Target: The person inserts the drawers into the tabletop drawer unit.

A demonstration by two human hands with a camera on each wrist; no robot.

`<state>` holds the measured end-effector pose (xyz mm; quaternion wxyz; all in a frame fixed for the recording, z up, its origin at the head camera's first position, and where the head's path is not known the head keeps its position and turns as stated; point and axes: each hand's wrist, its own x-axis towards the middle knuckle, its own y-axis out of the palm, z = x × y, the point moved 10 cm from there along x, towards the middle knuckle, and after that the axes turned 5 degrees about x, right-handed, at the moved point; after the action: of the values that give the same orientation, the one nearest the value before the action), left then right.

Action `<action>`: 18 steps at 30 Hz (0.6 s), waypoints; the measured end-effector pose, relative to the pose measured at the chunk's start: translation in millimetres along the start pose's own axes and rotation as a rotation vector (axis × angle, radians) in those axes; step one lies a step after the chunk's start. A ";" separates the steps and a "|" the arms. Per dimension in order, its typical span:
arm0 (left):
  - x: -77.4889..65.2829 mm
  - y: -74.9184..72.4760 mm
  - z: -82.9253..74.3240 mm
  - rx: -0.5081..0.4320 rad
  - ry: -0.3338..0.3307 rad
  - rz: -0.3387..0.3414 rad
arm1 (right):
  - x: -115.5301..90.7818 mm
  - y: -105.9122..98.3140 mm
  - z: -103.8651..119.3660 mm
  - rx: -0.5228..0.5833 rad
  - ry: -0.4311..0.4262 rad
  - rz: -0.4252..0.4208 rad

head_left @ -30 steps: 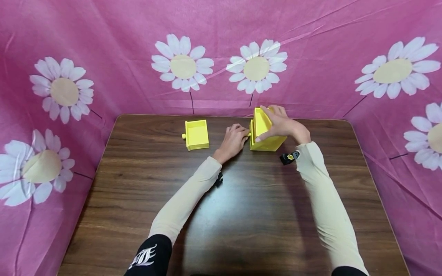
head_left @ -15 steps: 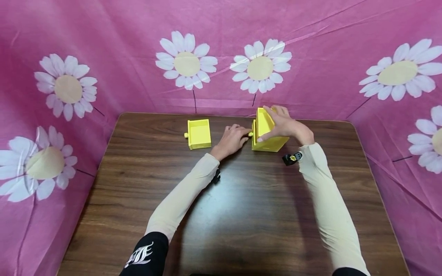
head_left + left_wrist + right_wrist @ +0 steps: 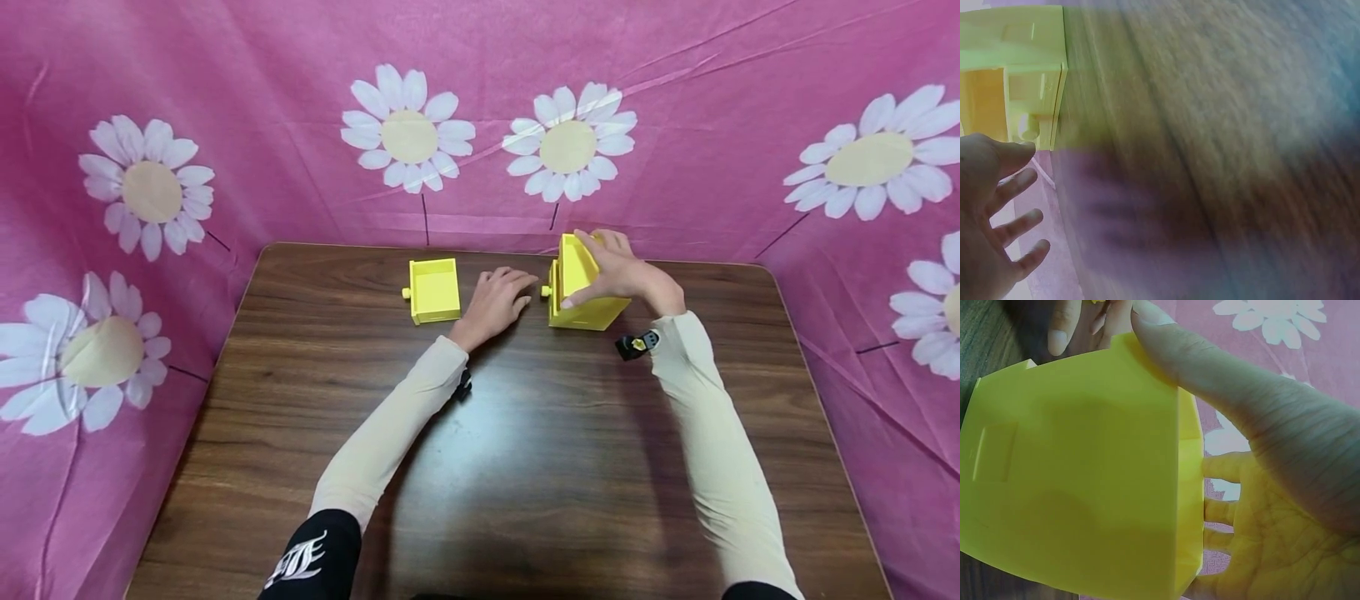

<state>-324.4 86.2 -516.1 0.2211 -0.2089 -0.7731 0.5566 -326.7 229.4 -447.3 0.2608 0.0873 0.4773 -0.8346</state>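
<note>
A yellow box-shaped cabinet [image 3: 592, 315] stands near the table's back edge. In the left wrist view, a drawer front with a round knob [image 3: 1029, 127] fills one slot beside an open compartment [image 3: 984, 103]. My right hand [image 3: 626, 275] grips the cabinet from above, its thumb [image 3: 1179, 353] on the near side and the fingers across the far side. Just left of the knob, my left hand [image 3: 492, 307] hovers over or rests on the table, fingers loosely extended and holding nothing. Farther left lies a separate yellow drawer [image 3: 435, 292], its knob pointing left.
The brown wooden table [image 3: 525, 467] carries all of this. A pink cloth [image 3: 300, 150] with white daisies hangs behind the table and on both sides.
My left hand has let go of the cabinet's drawer knob and moved a little left. The right hand keeps its grip on the cabinet. The head view has shifted slightly.
</note>
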 end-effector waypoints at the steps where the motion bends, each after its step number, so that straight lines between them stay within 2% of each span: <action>1: -0.1 -1.1 1.0 0.008 -0.005 -0.007 | -0.3 -0.1 0.1 0.001 0.000 -0.001; 5: 0.2 -6.1 3.7 0.025 -0.008 -0.030 | -0.9 -0.1 0.6 0.001 -0.001 -0.003; 18: -3.6 -16.5 13.6 0.027 -0.015 -0.041 | -1.5 0.3 -0.3 0.028 0.004 -0.004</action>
<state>-330.5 68.9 -504.5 0.2292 -0.1858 -0.7712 0.5640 -325.3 230.0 -447.1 0.2570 0.0918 0.4664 -0.8414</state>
